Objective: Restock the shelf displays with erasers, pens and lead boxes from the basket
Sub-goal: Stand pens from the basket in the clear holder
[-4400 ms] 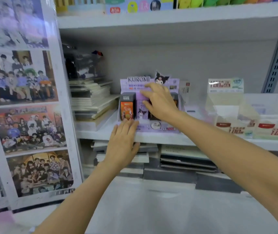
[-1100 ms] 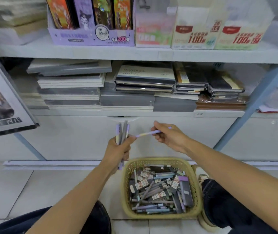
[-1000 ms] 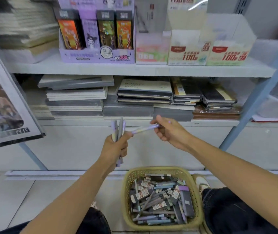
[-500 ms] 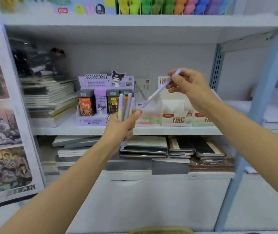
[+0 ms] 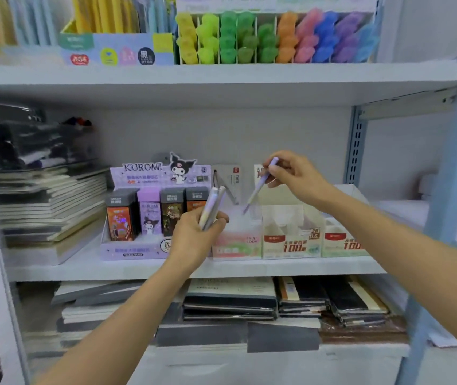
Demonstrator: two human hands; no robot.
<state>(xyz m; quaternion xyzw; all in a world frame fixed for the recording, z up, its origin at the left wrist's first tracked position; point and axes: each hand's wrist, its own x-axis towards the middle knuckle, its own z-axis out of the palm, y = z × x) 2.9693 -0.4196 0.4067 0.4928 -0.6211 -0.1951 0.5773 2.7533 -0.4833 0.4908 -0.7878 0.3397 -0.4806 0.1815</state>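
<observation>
My left hand (image 5: 194,240) grips a small bunch of pale purple pens (image 5: 212,207), their tops sticking up in front of the purple Kuromi lead box display (image 5: 138,247). My right hand (image 5: 296,176) pinches a single purple pen (image 5: 259,187), tilted tip-down over the clear pink display box (image 5: 237,243) on the middle shelf. The pen's tip is at the box's opening. The basket is out of view.
Two cream display boxes (image 5: 291,234) stand right of the pink one. Stacked notebooks (image 5: 49,207) fill the shelf's left side and the shelf below (image 5: 230,298). Coloured highlighters (image 5: 274,37) line the top shelf. A blue shelf post (image 5: 449,190) stands at right.
The view rose from the floor basket to the middle shelf. Both hands came up with the pens, and my right hand lowered its single pen toward the pink box.
</observation>
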